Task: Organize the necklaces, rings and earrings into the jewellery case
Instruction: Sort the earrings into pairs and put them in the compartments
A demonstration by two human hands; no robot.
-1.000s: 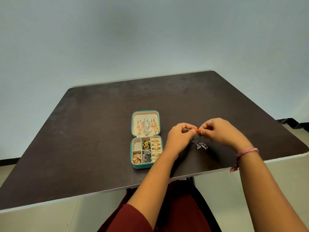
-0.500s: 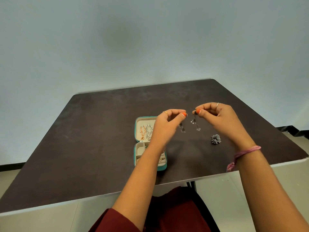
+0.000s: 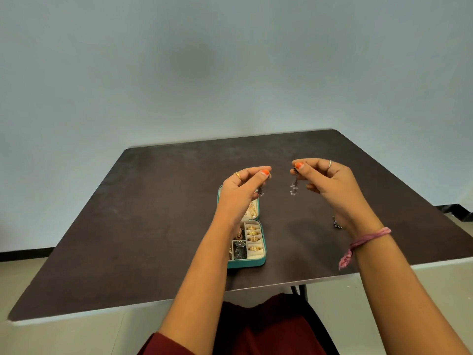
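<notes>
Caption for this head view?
Left hand and right hand each pinch a dangling earring above the open jewellery case.

A dark brown bench (image 3: 158,226) with a pale edge fills the middle of the scene. Behind it rises a plain pale blue-grey wall (image 3: 204,60) with a black skirting strip (image 3: 23,253) at its foot. Beige floor tiles (image 3: 64,336) show at the near side.

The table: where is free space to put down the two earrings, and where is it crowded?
Bare tabletop lies left of the jewellery case, and beyond both hands toward the far edge. It is crowded near the case under the left hand, and by the small silver piece under the right hand.
</notes>
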